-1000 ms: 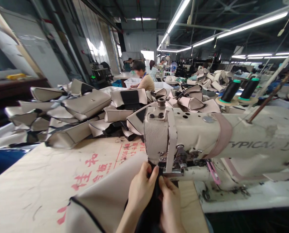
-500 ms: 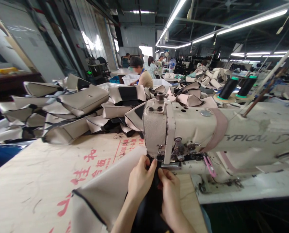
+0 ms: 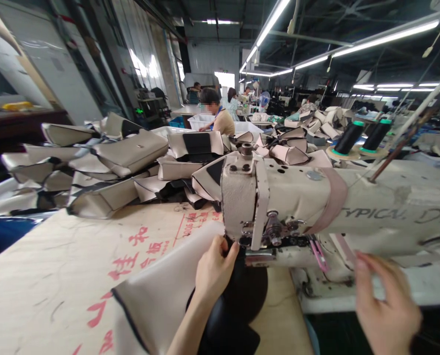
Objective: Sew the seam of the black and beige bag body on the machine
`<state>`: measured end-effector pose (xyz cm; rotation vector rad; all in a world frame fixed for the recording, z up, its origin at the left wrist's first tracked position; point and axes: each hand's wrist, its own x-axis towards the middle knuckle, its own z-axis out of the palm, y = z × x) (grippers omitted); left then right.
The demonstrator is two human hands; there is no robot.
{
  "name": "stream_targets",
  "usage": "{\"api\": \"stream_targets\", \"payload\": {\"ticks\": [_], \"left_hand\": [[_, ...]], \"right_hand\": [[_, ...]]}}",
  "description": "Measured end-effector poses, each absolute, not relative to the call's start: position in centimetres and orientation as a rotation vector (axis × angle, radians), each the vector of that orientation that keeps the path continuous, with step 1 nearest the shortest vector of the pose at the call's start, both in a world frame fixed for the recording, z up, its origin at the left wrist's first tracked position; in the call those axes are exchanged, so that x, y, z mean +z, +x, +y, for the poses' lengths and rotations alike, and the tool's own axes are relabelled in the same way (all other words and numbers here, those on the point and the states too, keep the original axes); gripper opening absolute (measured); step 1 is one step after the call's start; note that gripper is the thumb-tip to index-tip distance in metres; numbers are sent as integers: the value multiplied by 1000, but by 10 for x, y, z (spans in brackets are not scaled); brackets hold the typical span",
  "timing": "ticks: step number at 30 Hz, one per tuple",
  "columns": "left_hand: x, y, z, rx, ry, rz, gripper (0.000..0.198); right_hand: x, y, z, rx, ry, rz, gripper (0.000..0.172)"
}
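Note:
My left hand (image 3: pixel 215 266) is closed in a pinch on a beige and black bag piece (image 3: pixel 157 281), at its edge beside the sewing machine head (image 3: pixel 240 197). The pale panel with dark edging lies left of the wrist. Black material (image 3: pixel 247 296) hangs down under and right of that hand. The needle area is mostly hidden by the machine head and fingers. Away to the right, my right hand (image 3: pixel 386 296) is in the air before the machine's body, slightly blurred. Its fingers are loosely bent with the fingertips near the thumb, and nothing shows in them.
Many beige and black bags (image 3: pixel 131 153) are heaped behind the wooden tabletop (image 3: pixel 57 266). Two black thread cones (image 3: pixel 348 139) stand on the machine's far side. Pink tweezers-like tool (image 3: pixel 319 254) hangs by the machine. A co-worker (image 3: pixel 220 116) sits beyond the pile.
My right hand has let go of the black material and moved far to the right. The black material has spread out where it was. My left hand keeps its hold.

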<state>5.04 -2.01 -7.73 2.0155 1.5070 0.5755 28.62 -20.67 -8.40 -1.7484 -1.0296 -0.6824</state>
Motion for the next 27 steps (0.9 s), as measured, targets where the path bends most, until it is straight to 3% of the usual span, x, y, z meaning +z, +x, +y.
{"api": "stream_targets", "payload": {"ticks": [3,7,14,22,27], "left_hand": [[-79,50,-20,598,2004,1507,16],[-79,51,-20,583,2006,1494,18],[-77,51,-24,552,2024,1549,22],[-73,54,-30,541,2015,1611,23],[-72,56,-29,535,2023,1646,21]], "right_hand": [[-83,352,-248,-1001,-1979,-946,43],[-108,384,-267,-999,-2062,-1234,43],[-174,374,-272,-1076,-2034,-1246,44],[-108,380,-268,-1012,-1997,-1154,33],[-114,374,-262,-1021,-2027,-1131,40]]}}
